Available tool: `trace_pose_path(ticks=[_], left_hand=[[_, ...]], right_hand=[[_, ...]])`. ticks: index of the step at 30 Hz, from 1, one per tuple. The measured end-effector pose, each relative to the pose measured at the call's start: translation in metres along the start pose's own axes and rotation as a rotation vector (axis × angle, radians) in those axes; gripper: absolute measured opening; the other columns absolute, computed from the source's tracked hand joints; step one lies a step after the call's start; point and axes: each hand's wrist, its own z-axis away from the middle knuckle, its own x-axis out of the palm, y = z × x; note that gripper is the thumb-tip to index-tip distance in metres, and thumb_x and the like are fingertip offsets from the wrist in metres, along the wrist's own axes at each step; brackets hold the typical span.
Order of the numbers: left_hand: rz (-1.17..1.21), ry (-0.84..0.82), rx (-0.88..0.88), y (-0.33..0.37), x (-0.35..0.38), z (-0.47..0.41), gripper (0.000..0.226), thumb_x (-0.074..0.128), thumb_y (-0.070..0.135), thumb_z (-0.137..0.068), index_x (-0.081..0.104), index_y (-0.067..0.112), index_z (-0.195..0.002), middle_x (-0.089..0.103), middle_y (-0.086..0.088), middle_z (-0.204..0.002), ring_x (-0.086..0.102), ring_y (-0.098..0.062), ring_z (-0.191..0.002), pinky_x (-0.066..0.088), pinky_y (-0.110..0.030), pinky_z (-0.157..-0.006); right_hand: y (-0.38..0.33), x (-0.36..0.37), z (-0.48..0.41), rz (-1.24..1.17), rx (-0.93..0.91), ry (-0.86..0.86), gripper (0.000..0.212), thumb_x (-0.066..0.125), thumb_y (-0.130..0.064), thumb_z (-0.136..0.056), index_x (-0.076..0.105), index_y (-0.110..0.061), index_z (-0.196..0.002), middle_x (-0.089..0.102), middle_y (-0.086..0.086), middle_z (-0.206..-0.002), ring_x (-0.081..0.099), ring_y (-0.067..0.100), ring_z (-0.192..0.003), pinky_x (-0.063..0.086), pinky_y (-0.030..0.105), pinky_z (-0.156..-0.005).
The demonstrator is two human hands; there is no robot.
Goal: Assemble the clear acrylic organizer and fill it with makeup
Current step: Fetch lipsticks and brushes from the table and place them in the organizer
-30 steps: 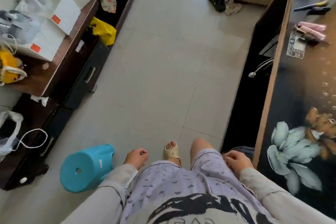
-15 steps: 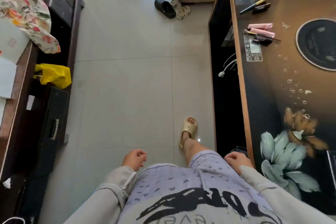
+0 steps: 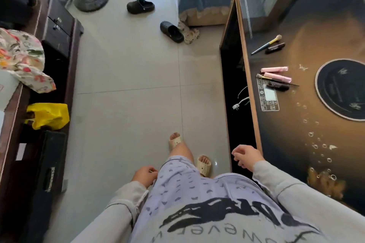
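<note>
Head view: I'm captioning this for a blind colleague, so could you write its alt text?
A person stands on a tiled floor beside a dark glossy table, left hand and right hand loosely curled and holding nothing. On the table lie a yellow-handled makeup brush, two pink tubes and a dark tube; no acrylic organizer is in view.

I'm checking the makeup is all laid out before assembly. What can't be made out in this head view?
Head view only:
1. Acrylic organizer: none visible; the table runs past the right edge, so it may lie out of frame.
2. Dark tube beside the pink tubes: too small to identify.
3. Control panel: icons too small to read.
4. Left hand: curled fingers hide whether it holds anything.
</note>
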Motion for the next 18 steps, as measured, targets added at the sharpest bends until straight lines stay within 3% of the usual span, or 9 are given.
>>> trace_pose_path(ticks=[3,6,11,15,18], left_hand=[[-0.033,-0.021,0.028,0.037,-0.022,-0.021,0.015,0.047,0.0,-0.087,0.06,0.008,-0.086,0.052,-0.007,-0.064,0.045,-0.014,-0.049,0.036,-0.018,-0.041],[-0.099,-0.052,0.07,0.08,-0.05,-0.049,0.014,0.048,0.0,-0.087,0.056,0.009,-0.082,0.05,-0.005,-0.059,0.044,-0.015,-0.049,0.033,-0.022,-0.048],[-0.234,-0.073,0.201,0.176,-0.109,-0.084,0.013,0.049,0.004,-0.087,0.059,0.014,-0.087,0.057,-0.007,-0.078,0.052,-0.02,-0.064,0.037,-0.022,-0.052],[-0.242,-0.103,0.252,0.249,-0.15,-0.105,0.021,0.048,0.0,-0.087,0.055,0.016,-0.074,0.055,0.001,-0.067,0.05,-0.014,-0.053,0.036,-0.014,-0.04],[-0.302,-0.114,0.286,0.294,-0.168,-0.118,0.017,0.048,0.0,-0.087,0.053,0.014,-0.078,0.053,0.001,-0.066,0.048,-0.012,-0.051,0.034,-0.018,-0.044]], right_hand=[[-0.013,-0.01,-0.018,-0.03,0.081,0.023,0.014,0.045,-0.004,-0.091,0.058,-0.01,-0.088,0.052,-0.001,-0.064,0.045,0.012,-0.051,0.039,0.017,-0.047],[-0.028,-0.019,-0.037,-0.048,0.159,0.022,0.017,0.046,-0.005,-0.09,0.062,-0.007,-0.093,0.054,0.001,-0.067,0.047,0.012,-0.051,0.039,0.019,-0.051],[-0.062,-0.033,-0.063,-0.145,0.278,0.066,0.015,0.043,-0.004,-0.089,0.056,-0.01,-0.083,0.055,0.004,-0.067,0.046,0.015,-0.051,0.037,0.02,-0.049],[-0.086,-0.038,-0.08,-0.214,0.342,0.097,0.014,0.046,-0.005,-0.088,0.06,-0.009,-0.085,0.057,0.007,-0.073,0.051,0.023,-0.068,0.036,0.021,-0.051],[-0.101,-0.04,-0.086,-0.328,0.42,0.194,0.02,0.05,-0.005,-0.088,0.067,-0.002,-0.097,0.066,0.014,-0.096,0.059,0.028,-0.092,0.04,0.024,-0.071]])
